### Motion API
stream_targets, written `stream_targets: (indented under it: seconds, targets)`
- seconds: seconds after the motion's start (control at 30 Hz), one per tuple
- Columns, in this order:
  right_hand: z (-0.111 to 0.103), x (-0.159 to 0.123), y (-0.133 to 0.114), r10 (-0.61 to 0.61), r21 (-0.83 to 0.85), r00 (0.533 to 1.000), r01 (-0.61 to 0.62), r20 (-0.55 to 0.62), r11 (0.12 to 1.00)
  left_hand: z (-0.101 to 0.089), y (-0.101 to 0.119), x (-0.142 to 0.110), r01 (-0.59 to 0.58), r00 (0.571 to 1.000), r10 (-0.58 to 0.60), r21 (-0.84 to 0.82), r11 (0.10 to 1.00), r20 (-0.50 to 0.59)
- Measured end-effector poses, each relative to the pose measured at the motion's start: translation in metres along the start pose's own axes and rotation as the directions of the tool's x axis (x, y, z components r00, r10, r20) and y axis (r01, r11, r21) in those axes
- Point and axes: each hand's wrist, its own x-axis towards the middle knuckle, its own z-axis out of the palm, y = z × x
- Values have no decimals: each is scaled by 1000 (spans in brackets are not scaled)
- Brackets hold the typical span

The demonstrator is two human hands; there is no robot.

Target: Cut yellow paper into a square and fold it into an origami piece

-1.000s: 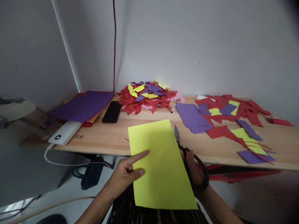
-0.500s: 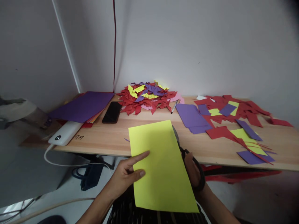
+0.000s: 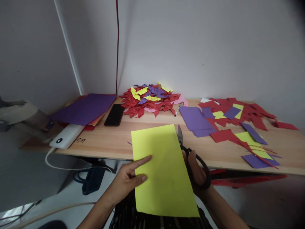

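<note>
A large yellow sheet of paper (image 3: 162, 178) is held up over my lap, its top edge in front of the table. My left hand (image 3: 132, 178) grips its left edge, thumb and index finger on the front and the other fingers behind. At the right edge of the sheet, my right hand (image 3: 197, 173) is closed around the black handles of a pair of scissors (image 3: 180, 136). The blades point up and away beside the paper's upper right corner. Part of the right hand is hidden behind the sheet.
Folded red, purple and yellow paper pieces (image 3: 150, 100) lie heaped at the back. Purple sheets (image 3: 195, 119) and red offcuts (image 3: 257, 109) lie to the right. On the left are a phone (image 3: 114, 115), a white power bank (image 3: 67, 137) and a purple stack (image 3: 88, 108). A marker (image 3: 177, 109) lies mid-table.
The scissors and my right hand have shifted slightly right and up, so more of the blades shows beside the sheet. The sheet's lower right corner has moved a little left.
</note>
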Motion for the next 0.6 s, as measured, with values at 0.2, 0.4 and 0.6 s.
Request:
stream_targets:
  seconds: [0.2, 0.4, 0.6]
  targets:
    - [0, -1, 1, 30, 24, 999, -30, 16, 999, 0, 1, -1, 5, 1000, -5, -1, 1000, -1]
    - [-4, 6, 9, 0, 27, 999, -1, 35, 1000, -1, 0, -1, 3, 1000, -3, 5, 1000, -2]
    - [-9, 10, 15, 5, -5, 997, -5, 76, 1000, -1, 0, -1, 8, 1000, -8, 15, 1000, 8]
